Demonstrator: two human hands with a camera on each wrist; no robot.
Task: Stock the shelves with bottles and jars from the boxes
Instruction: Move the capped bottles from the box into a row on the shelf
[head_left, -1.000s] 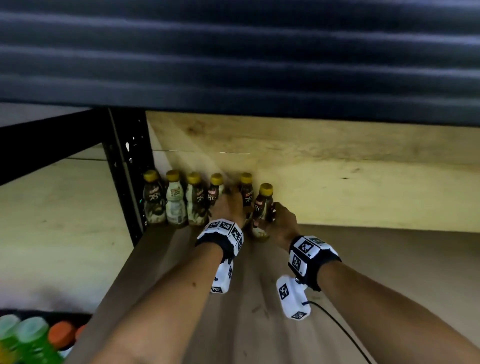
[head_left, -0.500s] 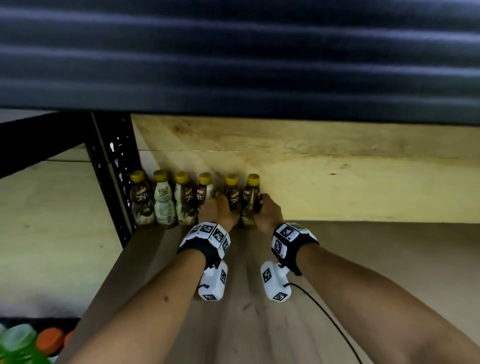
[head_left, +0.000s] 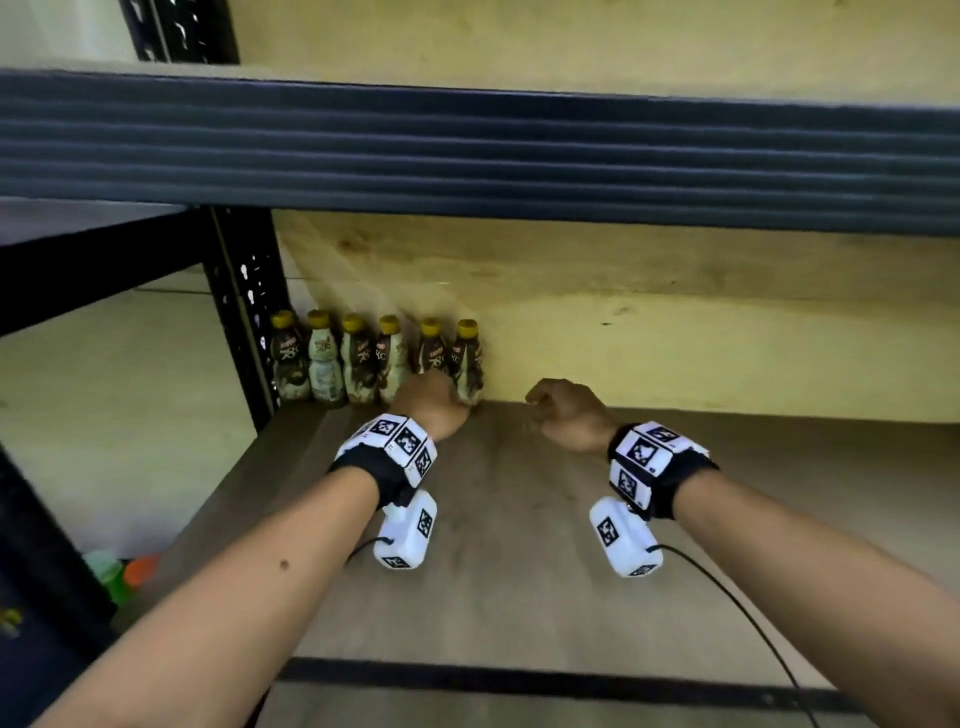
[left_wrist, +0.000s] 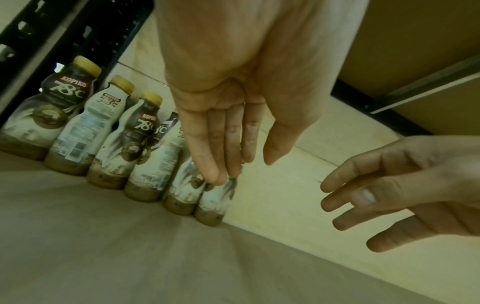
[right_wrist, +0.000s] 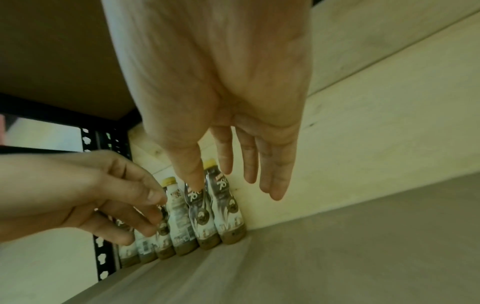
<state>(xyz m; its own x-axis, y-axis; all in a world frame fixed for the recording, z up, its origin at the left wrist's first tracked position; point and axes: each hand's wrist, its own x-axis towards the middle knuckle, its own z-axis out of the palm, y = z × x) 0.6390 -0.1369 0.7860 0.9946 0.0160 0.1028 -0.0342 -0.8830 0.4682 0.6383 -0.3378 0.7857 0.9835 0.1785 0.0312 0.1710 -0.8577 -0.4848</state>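
Observation:
Several brown-and-white coffee bottles with yellow caps (head_left: 374, 364) stand upright in a row at the back left of the wooden shelf (head_left: 519, 571). My left hand (head_left: 428, 402) hovers just in front of the two rightmost bottles (left_wrist: 207, 197), fingers (left_wrist: 215, 148) straight and holding nothing. My right hand (head_left: 563, 410) is to the right of the row, apart from the last bottle (right_wrist: 228, 205), with relaxed fingers (right_wrist: 275, 168) and nothing in it. Whether the left fingertips touch a bottle is unclear.
A black perforated upright (head_left: 244, 312) borders the row on the left. A dark ribbed shelf rail (head_left: 467, 150) runs overhead. Pale wooden panels (head_left: 675, 353) close the back. Green and orange bottle caps (head_left: 124, 571) show below at the lower left.
Both hands have released the two bottles, which now stand at the right end of the row. My right hand has drawn away to the right; the left has eased back slightly.

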